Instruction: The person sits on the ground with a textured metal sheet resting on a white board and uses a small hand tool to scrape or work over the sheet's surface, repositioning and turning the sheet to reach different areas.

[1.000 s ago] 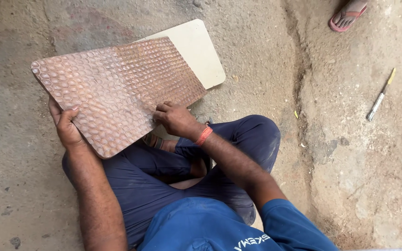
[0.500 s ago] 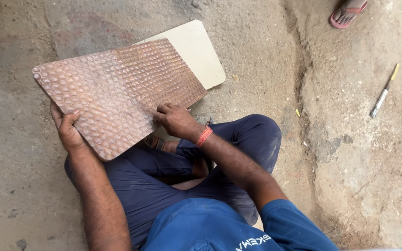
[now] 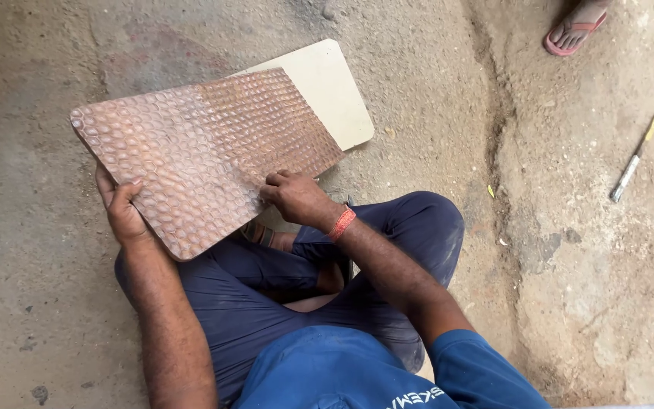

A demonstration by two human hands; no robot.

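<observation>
Seated on the ground, person w/ left hand (image 3: pixel 123 212) fingers clamped on hammered copper sheet (image 3: pixel 198 151) across lap, right hand (image 3: pixel 293 198) fingertips pinching its near edge—prob. inspecting; next needs steady grip.

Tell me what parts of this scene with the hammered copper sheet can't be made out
- Cream board, head view: mostly hidden under the copper sheet.
- Left hand: its fingers are behind the sheet's edge; only the thumb shows.
- Right hand: fingertips curled at the sheet's edge, so the grip is unclear.
- Sandalled foot: cut off by the top edge.
- Thin tool on the ground: too small to identify.
</observation>
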